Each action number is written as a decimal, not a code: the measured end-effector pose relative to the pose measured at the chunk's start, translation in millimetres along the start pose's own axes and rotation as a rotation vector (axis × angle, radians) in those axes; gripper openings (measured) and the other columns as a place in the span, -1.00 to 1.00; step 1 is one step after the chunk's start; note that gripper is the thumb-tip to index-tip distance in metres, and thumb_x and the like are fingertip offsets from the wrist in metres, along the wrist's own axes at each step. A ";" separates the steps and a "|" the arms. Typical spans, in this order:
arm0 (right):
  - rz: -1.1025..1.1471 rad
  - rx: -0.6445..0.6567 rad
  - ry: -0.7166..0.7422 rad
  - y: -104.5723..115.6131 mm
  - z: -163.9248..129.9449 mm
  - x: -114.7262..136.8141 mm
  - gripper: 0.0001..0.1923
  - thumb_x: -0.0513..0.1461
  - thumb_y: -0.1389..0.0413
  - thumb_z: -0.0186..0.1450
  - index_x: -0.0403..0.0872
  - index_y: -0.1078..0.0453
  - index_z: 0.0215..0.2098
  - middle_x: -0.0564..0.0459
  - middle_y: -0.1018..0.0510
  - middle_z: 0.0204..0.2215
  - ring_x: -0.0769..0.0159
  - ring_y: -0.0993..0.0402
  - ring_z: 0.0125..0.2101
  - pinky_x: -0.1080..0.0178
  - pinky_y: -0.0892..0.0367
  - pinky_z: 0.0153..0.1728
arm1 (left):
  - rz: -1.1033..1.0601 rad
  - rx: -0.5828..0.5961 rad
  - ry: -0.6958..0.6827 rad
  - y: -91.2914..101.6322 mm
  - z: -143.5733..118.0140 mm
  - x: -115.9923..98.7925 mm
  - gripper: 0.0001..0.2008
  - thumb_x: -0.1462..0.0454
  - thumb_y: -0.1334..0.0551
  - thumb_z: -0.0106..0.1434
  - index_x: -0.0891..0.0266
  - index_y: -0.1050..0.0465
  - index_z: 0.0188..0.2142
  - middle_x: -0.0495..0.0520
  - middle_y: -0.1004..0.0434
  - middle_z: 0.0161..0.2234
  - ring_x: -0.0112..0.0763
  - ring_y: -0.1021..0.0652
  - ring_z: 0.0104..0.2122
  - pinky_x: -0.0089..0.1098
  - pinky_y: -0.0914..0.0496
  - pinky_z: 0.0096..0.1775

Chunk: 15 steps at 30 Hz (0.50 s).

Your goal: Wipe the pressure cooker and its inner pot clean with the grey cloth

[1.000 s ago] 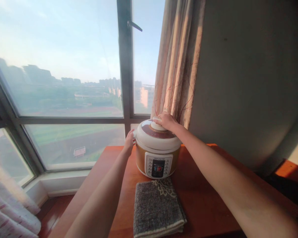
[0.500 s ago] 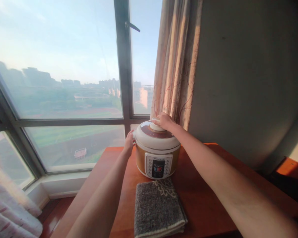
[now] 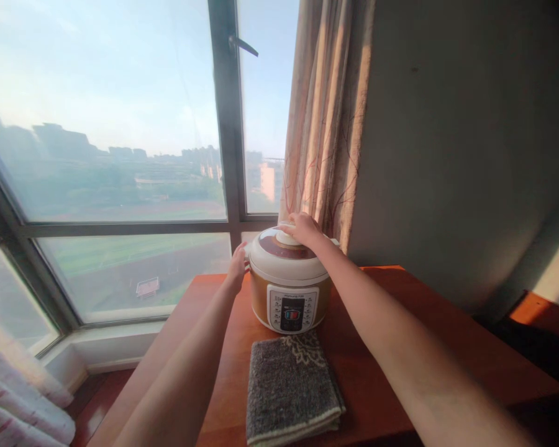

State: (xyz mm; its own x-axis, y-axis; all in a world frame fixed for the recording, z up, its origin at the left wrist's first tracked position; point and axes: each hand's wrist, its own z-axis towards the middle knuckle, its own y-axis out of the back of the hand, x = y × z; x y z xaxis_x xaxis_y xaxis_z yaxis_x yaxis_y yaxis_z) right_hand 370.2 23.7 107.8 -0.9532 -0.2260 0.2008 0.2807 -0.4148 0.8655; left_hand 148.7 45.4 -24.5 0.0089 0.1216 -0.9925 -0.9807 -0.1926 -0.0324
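A white and gold electric pressure cooker (image 3: 256, 298) stands upright on the wooden table, its control panel facing me. Its white lid (image 3: 279, 267), with a brown top, sits on the body. My right hand (image 3: 304, 228) is closed around the handle on top of the lid, hiding most of it. At the cooker's left side, my left hand (image 3: 237, 266) grips the side handle; some of its fingers are hidden behind it. A folded grey towel (image 3: 289, 391) with a pale pattern lies in front of the cooker, below my forearms.
The reddish wooden table (image 3: 382, 310) reaches to a large window (image 3: 121, 155) at the left and back. Behind the cooker hangs a beige curtain (image 3: 326, 124), beside a grey wall (image 3: 456, 155). A second, pale curtain (image 3: 23, 403) is at the lower left.
The view has shifted slightly, so everything sits a little further left. A pale tab now shows at the lid's right side, beyond my right wrist. Both hands keep their hold.
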 end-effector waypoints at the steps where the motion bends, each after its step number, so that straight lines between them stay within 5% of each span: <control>1: 0.012 -0.023 -0.034 -1.0 -3.6 3.0 -0.46 0.12 -0.08 0.35 -0.07 -0.47 0.07 -0.18 -0.55 0.01 0.04 -0.48 0.01 0.19 -0.35 -0.05 | -0.007 -0.006 0.016 -0.5 -0.3 -0.8 -0.55 0.06 0.01 0.40 -0.01 -0.35 0.21 0.13 -0.50 0.02 -0.32 -0.57 -0.23 -0.36 -0.42 -0.27; 6: 0.079 -0.135 -0.171 -5.9 -18.5 17.7 -0.50 0.06 -0.08 0.37 -0.15 -0.48 0.03 -0.23 -0.56 -0.02 0.01 -0.44 0.06 0.16 -0.32 0.03 | -0.023 -0.009 0.041 -2.6 -5.1 -6.9 -0.51 0.05 0.00 0.34 -0.01 -0.33 0.22 0.13 -0.50 -0.04 -0.35 -0.55 -0.26 -0.41 -0.37 -0.31; 15: 0.089 -0.103 -0.258 -3.7 -16.2 27.5 -0.45 0.08 -0.10 0.36 -0.21 -0.50 0.03 -0.36 -0.54 0.00 -0.09 -0.47 0.04 0.07 -0.34 0.00 | -0.022 0.004 0.031 -2.4 -10.9 -12.1 -0.50 0.02 -0.02 0.31 -0.02 -0.32 0.20 0.12 -0.51 -0.08 -0.32 -0.54 -0.26 -0.39 -0.38 -0.30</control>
State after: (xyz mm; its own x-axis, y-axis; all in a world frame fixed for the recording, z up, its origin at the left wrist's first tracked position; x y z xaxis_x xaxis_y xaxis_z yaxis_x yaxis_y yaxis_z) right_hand 344.8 4.7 102.6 -0.9176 -0.0391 0.3955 0.3619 -0.4934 0.7909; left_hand 153.1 33.8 -13.6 0.0370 0.0953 -0.9948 -0.9811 -0.1859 -0.0543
